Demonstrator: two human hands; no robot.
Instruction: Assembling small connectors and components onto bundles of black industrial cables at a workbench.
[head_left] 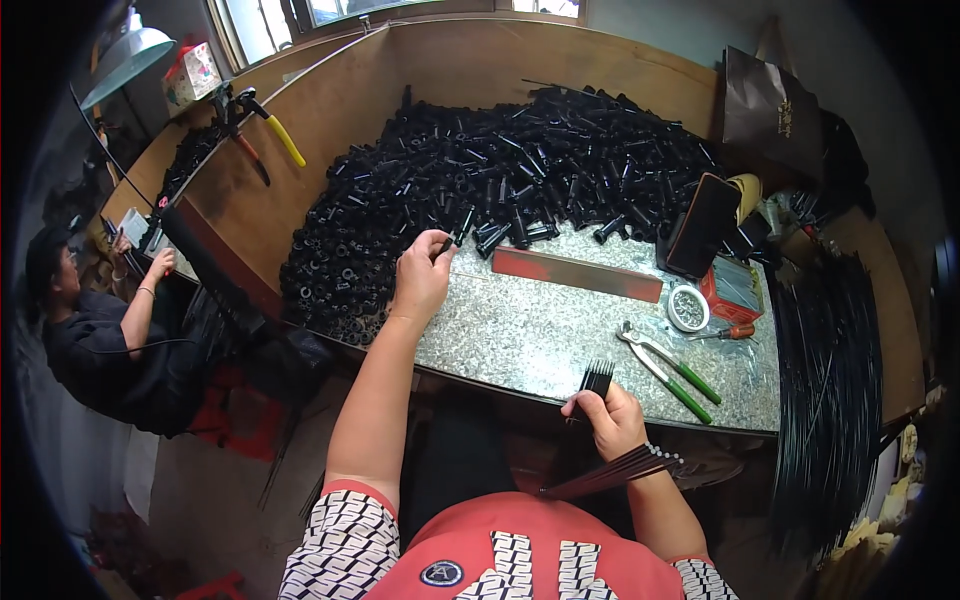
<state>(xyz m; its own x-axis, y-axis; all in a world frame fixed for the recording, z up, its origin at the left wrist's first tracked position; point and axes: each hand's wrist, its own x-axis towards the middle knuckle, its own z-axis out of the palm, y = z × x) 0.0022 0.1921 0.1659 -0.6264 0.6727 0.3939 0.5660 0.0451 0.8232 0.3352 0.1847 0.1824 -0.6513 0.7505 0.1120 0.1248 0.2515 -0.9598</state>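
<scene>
My left hand (pixel 424 275) is closed in a pinch at the front of a big heap of black tube-shaped parts (pixel 520 160). Between its fingertips is a small black tube-shaped part (pixel 462 226), partly covered by the fingers. At the table's front edge my right hand (pixel 612 418) is wrapped round a bundle of thin dark rods (pixel 598 374), whose bright thin tips point up above the thumb. More dark rods (pixel 625 470) slant across the right wrist; whether they belong to that bundle I cannot tell. Green-handled pincers (pixel 668 370) lie to the right of this hand.
A flat metal bar (pixel 575 275) lies across the speckled tabletop (pixel 500 335). At the right are a small white dish (pixel 688 308), a phone (pixel 702 225) and long black rods (pixel 830 390) hanging over the edge. Wooden boards (pixel 560 60) wall the heap. Another person (pixel 95 330) sits at far left.
</scene>
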